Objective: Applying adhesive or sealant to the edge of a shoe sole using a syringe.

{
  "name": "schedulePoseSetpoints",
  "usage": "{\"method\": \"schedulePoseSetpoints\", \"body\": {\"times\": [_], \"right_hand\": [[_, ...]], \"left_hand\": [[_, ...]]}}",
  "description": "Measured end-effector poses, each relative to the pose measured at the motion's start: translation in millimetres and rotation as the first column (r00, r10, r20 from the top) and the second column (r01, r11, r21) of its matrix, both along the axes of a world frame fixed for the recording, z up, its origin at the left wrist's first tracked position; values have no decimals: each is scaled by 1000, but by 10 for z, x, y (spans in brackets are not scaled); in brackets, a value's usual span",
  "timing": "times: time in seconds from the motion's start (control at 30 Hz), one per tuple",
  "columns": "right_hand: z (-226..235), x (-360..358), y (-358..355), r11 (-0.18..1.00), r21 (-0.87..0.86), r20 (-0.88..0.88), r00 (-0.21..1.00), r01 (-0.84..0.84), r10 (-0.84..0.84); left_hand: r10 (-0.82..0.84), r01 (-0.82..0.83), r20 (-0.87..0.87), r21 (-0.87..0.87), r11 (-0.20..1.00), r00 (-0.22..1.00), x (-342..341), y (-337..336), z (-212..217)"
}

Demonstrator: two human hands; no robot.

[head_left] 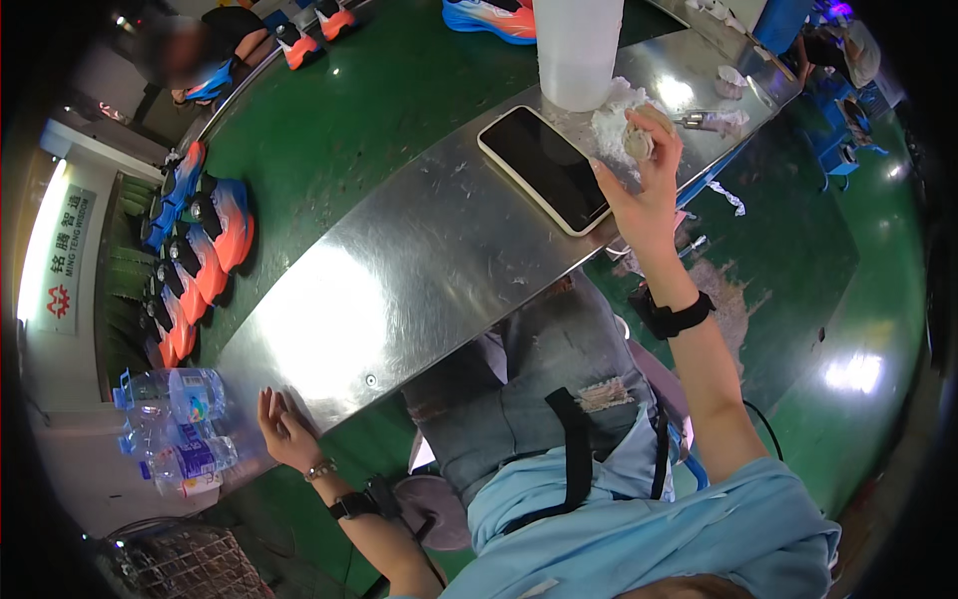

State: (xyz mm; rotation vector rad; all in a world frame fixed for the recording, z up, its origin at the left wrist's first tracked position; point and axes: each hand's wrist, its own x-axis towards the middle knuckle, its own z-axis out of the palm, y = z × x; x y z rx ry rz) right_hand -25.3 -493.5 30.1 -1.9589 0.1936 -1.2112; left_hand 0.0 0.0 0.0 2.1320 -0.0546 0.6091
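At the far right of the metal bench (429, 250), my right hand (649, 195) has its fingers curled round a small greyish-white lump (637, 146), perhaps a wad of cloth; its exact kind is unclear. Beneath and beside the lump lies a patch of white powder (611, 122). A phone (549, 168) with a dark screen and pale case lies just left of this hand. Behind the powder stands a tall white translucent container (579, 55). My left hand (287, 431) rests at the near left edge of the bench, fingers loosely stretched, holding nothing.
Clear plastic bottles (185, 429) cluster left of my left hand. Blue-and-orange shoes (225, 225) line the green surface (369, 110) beyond the bench. A metal tool (704, 120) lies right of the powder. Another person (205, 50) holds a shoe at the far left.
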Motion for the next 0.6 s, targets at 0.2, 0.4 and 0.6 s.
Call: {"method": "schedulePoseSetpoints", "body": {"times": [0.2, 0.4, 0.6], "right_hand": [[42, 102, -115, 999, -11, 145, 988, -44, 45], [-66, 161, -264, 965, 215, 398, 916, -153, 56], [-100, 110, -259, 948, 306, 379, 925, -84, -40]], "left_hand": [[42, -41, 8, -106, 994, 999, 13, -30, 6], [75, -76, -15, -78, 994, 997, 2, -55, 0], [87, -87, -3, 1, 996, 996, 18, -40, -7]]}}
